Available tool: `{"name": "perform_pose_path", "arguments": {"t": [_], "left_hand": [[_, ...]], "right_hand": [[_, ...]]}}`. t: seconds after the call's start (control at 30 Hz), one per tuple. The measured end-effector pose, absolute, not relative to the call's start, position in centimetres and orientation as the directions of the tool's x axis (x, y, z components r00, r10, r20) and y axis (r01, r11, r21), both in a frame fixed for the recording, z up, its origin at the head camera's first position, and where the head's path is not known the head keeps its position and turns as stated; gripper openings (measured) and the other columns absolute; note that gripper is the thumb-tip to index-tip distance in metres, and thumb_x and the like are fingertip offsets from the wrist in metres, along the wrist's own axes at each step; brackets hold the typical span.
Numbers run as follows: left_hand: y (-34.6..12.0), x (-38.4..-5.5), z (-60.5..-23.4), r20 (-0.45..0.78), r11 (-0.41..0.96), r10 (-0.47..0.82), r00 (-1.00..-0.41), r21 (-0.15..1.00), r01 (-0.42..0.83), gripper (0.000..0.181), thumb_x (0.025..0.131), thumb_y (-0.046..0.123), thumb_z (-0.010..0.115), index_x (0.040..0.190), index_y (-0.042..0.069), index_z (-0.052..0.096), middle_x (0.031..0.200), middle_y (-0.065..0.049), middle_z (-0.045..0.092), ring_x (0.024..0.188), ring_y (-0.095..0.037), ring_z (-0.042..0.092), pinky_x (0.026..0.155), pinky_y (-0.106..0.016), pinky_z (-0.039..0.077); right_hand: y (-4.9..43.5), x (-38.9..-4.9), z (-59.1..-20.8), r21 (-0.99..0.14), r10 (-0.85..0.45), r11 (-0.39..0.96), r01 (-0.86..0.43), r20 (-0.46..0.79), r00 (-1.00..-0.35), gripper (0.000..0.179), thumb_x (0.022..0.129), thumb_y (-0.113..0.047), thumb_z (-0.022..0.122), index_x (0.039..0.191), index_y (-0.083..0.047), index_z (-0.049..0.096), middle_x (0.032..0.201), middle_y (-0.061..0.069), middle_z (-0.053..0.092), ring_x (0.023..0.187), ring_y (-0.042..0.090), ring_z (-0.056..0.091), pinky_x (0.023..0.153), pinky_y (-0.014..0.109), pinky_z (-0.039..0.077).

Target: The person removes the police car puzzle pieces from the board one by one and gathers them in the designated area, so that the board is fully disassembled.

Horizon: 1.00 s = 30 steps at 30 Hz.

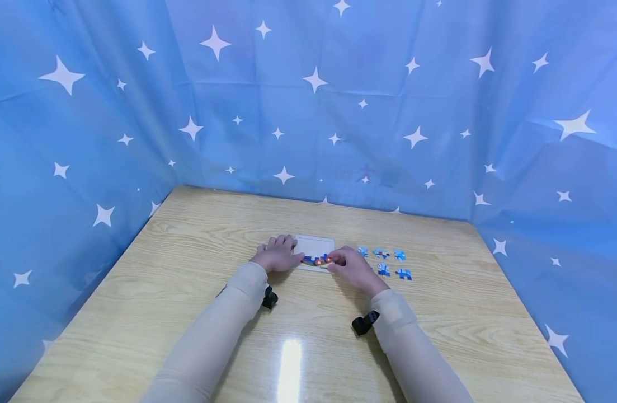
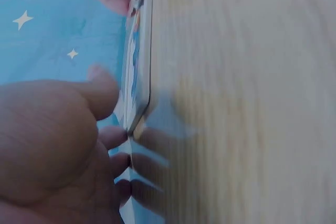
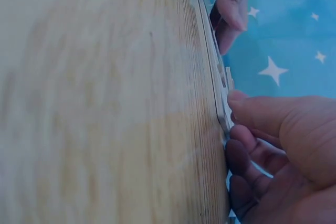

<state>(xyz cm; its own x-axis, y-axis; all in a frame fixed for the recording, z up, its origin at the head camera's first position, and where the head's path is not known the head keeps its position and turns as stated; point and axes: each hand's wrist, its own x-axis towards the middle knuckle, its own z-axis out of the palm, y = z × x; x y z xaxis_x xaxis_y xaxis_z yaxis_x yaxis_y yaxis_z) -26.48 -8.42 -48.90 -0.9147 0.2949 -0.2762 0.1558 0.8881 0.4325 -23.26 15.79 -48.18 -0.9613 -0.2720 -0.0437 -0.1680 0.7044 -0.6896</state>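
Observation:
A white puzzle tray lies on the table, a strip of joined dark blue and orange puzzle pieces along its near side. My left hand rests at the tray's left edge, fingers spread on the tabletop and thumb over the near left corner. In the left wrist view its fingertips touch the table beside the tray. At the near right corner, my right hand pinches a puzzle piece with thumb and bent fingers, low over the tray. The fingers partly hide this piece.
Several loose blue puzzle pieces lie on the wooden table to the right of the tray, close beyond my right hand. A blue curtain with white stars surrounds the table's back and sides.

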Motion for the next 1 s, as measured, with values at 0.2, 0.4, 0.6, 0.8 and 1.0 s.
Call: {"name": "perform_pose_path", "arguments": {"t": [0.2,0.4,0.6,0.8,1.0], "left_hand": [[-9.1,-26.7,-48.9,-0.274,0.892,0.324,-0.906,0.407,0.196,0.078,0.097,0.062,0.055,0.16,0.023,0.03,0.166,-0.006,0.022,0.146,-0.035,0.023,0.113,-0.067,0.016],[-9.2,-26.2,-48.4,-0.272,0.903,0.325,-0.906,0.373,0.212,0.079,0.097,0.065,0.052,0.161,0.025,0.028,0.168,-0.005,0.017,0.149,-0.035,0.02,0.113,-0.067,0.017],[-9.0,-26.4,-48.9,-0.274,0.909,0.334,-0.902,0.346,0.232,0.079,0.098,0.067,0.049,0.162,0.027,0.026,0.17,-0.002,0.012,0.15,-0.035,0.017,0.113,-0.066,0.019],[-9.0,-26.4,-49.0,-0.279,0.91,0.328,-0.902,0.348,0.223,0.077,0.099,0.063,0.05,0.163,0.026,0.025,0.17,-0.003,0.011,0.151,-0.036,0.016,0.114,-0.065,0.017],[-8.9,-25.7,-48.1,-0.267,0.906,0.331,-0.905,0.357,0.226,0.076,0.1,0.06,0.052,0.162,0.024,0.028,0.169,-0.005,0.014,0.151,-0.036,0.017,0.113,-0.067,0.018]], "right_hand": [[15.6,-23.2,-48.0,-0.687,-0.272,0.708,-0.166,-0.048,-0.961,0.023,0.098,-0.015,0.07,0.12,-0.008,0.073,0.11,0.004,0.064,0.097,0.02,0.059,0.088,0.042,0.05],[15.7,-23.3,-47.9,-0.68,-0.281,0.713,-0.174,-0.048,-0.959,0.025,0.098,-0.017,0.07,0.121,-0.008,0.073,0.109,0.004,0.063,0.098,0.021,0.059,0.088,0.042,0.05],[16.0,-23.0,-47.7,-0.657,-0.284,0.729,-0.192,-0.035,-0.958,0.025,0.097,-0.015,0.071,0.12,-0.006,0.072,0.109,0.006,0.063,0.097,0.021,0.06,0.086,0.042,0.051],[16.5,-22.9,-47.5,-0.642,-0.275,0.74,-0.199,-0.018,-0.961,0.026,0.096,-0.014,0.072,0.121,-0.006,0.073,0.112,0.007,0.064,0.098,0.022,0.06,0.086,0.042,0.052],[17.2,-22.5,-47.1,-0.645,-0.261,0.741,-0.189,-0.017,-0.965,0.027,0.096,-0.013,0.071,0.122,-0.007,0.073,0.115,0.007,0.063,0.101,0.023,0.061,0.085,0.041,0.053]]}}
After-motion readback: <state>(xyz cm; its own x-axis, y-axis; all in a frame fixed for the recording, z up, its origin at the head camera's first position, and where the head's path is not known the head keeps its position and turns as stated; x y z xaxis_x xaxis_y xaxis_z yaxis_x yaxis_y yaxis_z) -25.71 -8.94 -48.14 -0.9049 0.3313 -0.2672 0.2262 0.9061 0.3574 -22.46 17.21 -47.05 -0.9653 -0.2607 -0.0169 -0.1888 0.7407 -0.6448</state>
